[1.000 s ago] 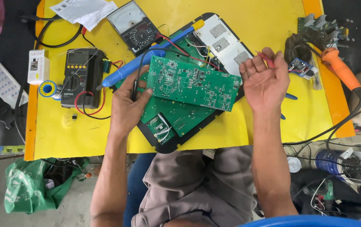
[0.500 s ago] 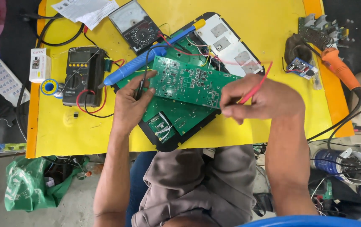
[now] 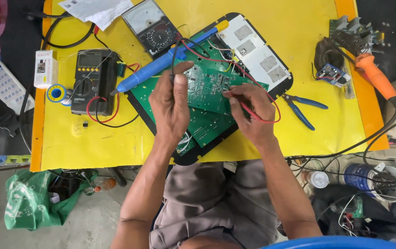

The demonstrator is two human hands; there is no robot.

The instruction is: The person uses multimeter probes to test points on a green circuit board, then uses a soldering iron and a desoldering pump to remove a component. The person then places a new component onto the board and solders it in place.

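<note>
Pinching a black probe [image 3: 173, 64], the left hand [image 3: 172, 103] touches the green circuit board [image 3: 207, 85] at the yellow table's [image 3: 299, 55] middle; right hand [image 3: 248, 110] grips a red probe [image 3: 246, 108] on it; blue pliers [image 3: 301, 107] lie right.

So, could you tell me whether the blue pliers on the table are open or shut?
Open: the pliers' two blue handles are spread apart on the yellow table, right of the right hand. The jaw tips are too small to judge.

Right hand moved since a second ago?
Yes. The right hand has come left from the board's right edge to over the green circuit board, now left of the blue pliers.
</note>
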